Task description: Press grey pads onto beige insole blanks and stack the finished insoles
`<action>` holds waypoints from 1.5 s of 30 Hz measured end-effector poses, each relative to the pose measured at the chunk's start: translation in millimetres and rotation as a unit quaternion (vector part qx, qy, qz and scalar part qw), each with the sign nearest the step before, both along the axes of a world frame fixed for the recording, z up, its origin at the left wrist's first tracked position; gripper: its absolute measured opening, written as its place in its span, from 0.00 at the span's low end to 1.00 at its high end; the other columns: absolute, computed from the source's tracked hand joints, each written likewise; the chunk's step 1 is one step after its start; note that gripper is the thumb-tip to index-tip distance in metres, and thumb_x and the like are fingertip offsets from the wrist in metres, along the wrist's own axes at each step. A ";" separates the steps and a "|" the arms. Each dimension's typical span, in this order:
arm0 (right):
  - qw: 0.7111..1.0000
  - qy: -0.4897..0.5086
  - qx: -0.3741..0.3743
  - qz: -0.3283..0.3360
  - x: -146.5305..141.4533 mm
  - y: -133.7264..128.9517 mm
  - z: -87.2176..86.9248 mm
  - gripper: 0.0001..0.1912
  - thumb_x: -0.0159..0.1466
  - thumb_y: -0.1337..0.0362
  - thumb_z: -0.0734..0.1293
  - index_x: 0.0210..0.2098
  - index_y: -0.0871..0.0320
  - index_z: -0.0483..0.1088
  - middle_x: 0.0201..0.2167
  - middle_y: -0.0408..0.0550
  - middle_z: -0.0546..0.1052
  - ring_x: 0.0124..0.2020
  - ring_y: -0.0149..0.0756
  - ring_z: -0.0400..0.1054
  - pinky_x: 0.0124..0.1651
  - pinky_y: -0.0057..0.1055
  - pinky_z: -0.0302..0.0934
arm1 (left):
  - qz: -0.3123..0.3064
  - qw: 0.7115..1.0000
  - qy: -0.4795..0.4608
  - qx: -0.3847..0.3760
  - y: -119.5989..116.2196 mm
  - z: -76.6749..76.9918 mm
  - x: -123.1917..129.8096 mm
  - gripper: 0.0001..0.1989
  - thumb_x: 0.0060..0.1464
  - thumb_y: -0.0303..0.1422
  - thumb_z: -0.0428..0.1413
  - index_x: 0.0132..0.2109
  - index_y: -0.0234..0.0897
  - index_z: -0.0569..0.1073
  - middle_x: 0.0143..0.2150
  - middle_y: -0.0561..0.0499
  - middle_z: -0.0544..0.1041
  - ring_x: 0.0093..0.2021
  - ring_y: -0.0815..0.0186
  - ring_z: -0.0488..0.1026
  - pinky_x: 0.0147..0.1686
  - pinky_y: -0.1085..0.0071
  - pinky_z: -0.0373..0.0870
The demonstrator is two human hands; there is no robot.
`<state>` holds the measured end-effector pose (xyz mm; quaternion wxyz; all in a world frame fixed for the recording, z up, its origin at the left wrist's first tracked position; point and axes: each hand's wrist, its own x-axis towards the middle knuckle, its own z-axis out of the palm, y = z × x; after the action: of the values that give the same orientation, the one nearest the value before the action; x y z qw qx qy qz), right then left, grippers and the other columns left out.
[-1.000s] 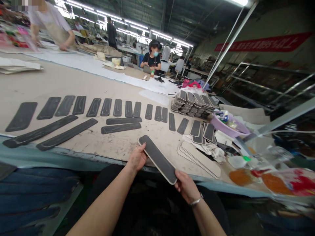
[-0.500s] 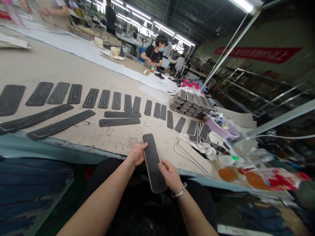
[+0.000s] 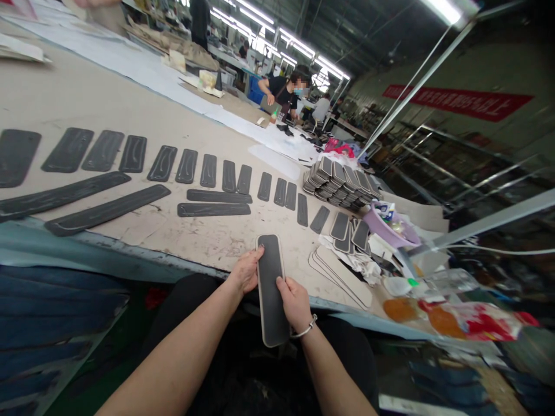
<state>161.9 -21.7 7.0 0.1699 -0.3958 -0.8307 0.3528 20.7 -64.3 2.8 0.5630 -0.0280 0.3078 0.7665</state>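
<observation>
Plainly in the head view, the left hand pinches the upper left edge of a pale-rimmed dark panel, and the right hand grips its right side lower down. It is held at the near edge of the table, left of the fanned pale strips.

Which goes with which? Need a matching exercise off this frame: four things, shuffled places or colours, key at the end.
1. left hand
2. right hand
3. basin
4. banner

A. lilac
B. has a bracelet at its wrist
C. red
D. grips the held panel near its far end

Pairs: 1-D; 2-B; 3-A; 4-C
</observation>
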 end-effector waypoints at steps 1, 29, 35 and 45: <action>1.000 0.001 -0.006 0.001 0.1 0.6 -0.6 0.22 0.61 0.51 0.56 0.17 0.57 0.52 0.15 0.37 0.55 0.20 0.27 0.51 0.25 0.26 0.45 | -0.001 1.000 -0.001 0.001 0.0 0.3 -0.2 0.08 0.53 0.31 0.53 0.32 0.28 0.71 0.24 0.46 0.76 0.22 0.67 0.72 0.25 0.72 0.71; 0.973 0.116 -0.193 0.050 16.1 0.4 5.2 0.22 0.61 0.49 0.57 0.20 0.59 0.62 0.17 0.38 0.58 0.20 0.26 0.52 0.23 0.23 0.47 | -0.022 0.992 0.093 -0.078 3.3 -2.6 1.4 0.08 0.43 0.26 0.60 0.33 0.34 0.70 0.22 0.54 0.74 0.18 0.70 0.70 0.20 0.75 0.70; 0.955 0.135 -0.255 0.073 55.6 -0.5 5.1 0.17 0.58 0.51 0.62 0.35 0.59 0.70 0.26 0.42 0.69 0.26 0.30 0.61 0.28 0.24 0.55 | 0.035 0.994 0.066 -0.077 4.1 -7.2 -12.0 0.10 0.41 0.26 0.61 0.35 0.34 0.71 0.27 0.54 0.76 0.25 0.70 0.73 0.30 0.74 0.73; 0.980 0.102 0.080 -0.152 84.7 162.7 76.5 0.18 0.61 0.55 0.58 0.45 0.56 0.70 0.41 0.47 0.74 0.42 0.38 0.66 0.46 0.32 0.57 | -0.049 0.953 0.262 -0.147 17.5 -18.8 -3.9 0.28 0.36 0.40 0.64 0.47 0.36 0.69 0.43 0.44 0.75 0.43 0.58 0.73 0.39 0.69 0.71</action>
<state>246.6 141.0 83.4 0.3366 -0.4649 -0.7642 0.2941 16.8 -46.8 -15.9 0.4891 0.1069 0.5547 0.6646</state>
